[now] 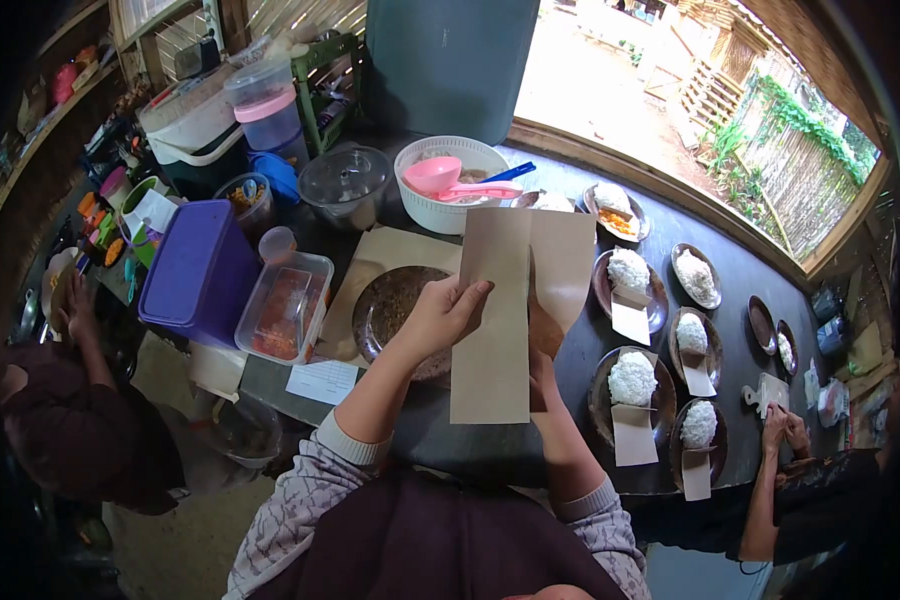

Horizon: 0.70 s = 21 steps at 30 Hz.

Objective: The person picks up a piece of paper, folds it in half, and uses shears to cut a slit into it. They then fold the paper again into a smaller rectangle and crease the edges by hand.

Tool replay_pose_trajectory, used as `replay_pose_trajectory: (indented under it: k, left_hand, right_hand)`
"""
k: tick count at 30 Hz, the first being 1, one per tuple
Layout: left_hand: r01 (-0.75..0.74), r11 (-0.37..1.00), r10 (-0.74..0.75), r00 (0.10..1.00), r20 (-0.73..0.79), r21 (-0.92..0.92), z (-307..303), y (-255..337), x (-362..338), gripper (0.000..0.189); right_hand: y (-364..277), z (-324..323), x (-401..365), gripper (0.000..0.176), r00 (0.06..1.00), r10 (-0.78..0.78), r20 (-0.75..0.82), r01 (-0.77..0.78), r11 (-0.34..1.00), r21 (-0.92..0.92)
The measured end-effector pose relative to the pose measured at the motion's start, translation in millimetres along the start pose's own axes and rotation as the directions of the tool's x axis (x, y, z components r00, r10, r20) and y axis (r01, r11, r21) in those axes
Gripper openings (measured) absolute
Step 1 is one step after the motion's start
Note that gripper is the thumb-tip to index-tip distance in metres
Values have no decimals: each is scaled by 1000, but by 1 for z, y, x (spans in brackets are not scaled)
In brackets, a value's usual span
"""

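Observation:
In front of my chest I hold brown wrapping paper [490, 370], creased or overlapping lengthwise, so that one strip stands before a wider part. My left hand [448, 312] grips the strip's left side, thumb across its front. Lower down, my right hand [542, 382] grips the paper's right part; most of its fingers are hidden behind it. Behind my left wrist lies a dark brown plate [370, 318] on a flat brown sheet [370, 255]. To the right, several brown plates [598, 425] carry white rice mounds [632, 379] with folded paper pieces [635, 436].
A clear tub of orange-red food [285, 310], a purple box [200, 265] and a white basin [425, 200] with a pink scoop [433, 176] crowd the left and back. Another person's hands [782, 430] work at the right; a person [80, 420] stands left.

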<state>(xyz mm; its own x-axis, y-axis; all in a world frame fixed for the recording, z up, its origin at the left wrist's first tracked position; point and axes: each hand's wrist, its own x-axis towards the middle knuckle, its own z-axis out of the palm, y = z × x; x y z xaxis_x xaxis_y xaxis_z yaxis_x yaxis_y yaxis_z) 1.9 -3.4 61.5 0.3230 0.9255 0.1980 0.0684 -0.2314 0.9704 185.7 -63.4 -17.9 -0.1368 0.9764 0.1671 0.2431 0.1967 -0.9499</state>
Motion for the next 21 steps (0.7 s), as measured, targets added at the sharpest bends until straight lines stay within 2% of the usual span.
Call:
replay_pose_trajectory:
  k: [5, 8, 10, 11, 12, 13, 14, 15, 16, 17, 19, 20, 21]
  left_hand:
    - [2, 999, -2, 1000, 12, -42, 0, -1, 0, 26]
    - [-26, 999, 26, 1000, -3, -43, 1, -5, 2, 26]
    - [-56, 998, 56, 998, -21, -42, 1, -6, 2, 26]
    - [5, 990, -2, 1000, 27, -140, -1, -4, 1, 26]
    - [72, 970, -54, 995, 81, -233, -3, -2, 0, 26]
    - [71, 970, -54, 995, 81, -233, -8, 2, 0, 26]
    - [122, 964, -83, 982, 168, -234, -15, 7, 0, 27]
    - [172, 958, -112, 961, 255, -230, -21, 9, 0, 28]
    - [172, 958, -111, 960, 256, -230, -23, 5, 1, 28]
    - [185, 947, -128, 967, 219, -262, -25, -3, 3, 28]
    - [195, 936, -146, 973, 180, -294, -24, -13, 6, 28]
    - [135, 951, -121, 990, 66, -277, -20, -16, 8, 27]
    - [77, 964, -92, 995, -47, -253, -17, -16, 9, 26]
  right_hand:
    - [-12, 1, -1, 49, 999, -38, -5, 38, 999, -16]
    - [-18, 2, -2, 50, 1000, 22, 7, -22, 1000, -6]
    - [-16, 5, -3, 50, 996, 88, 22, -91, 958, 274]
    - [-18, 6, -4, 50, 996, 88, 22, -91, 958, 274]
    - [-25, 8, -6, 49, 959, 283, 7, -225, 749, 623]
    - [-28, 8, -7, 49, 887, 457, 69, -276, 403, 873]
    - [-24, 6, -5, 49, 887, 457, 69, -275, 403, 873]
    - [-19, 2, -2, 49, 968, 252, 17, -214, 783, 584]
    - [-16, 0, 0, 49, 997, 33, 66, -44, 983, 180]
    - [-15, 0, -1, 49, 997, 33, 65, -45, 983, 180]
    - [-21, 1, -2, 50, 996, -87, -10, 87, 996, 24]
    - [-12, 1, -1, 50, 996, -87, -9, 88, 996, 24]
    - [-5, 0, 2, 50, 998, -63, 21, 65, 996, -62]
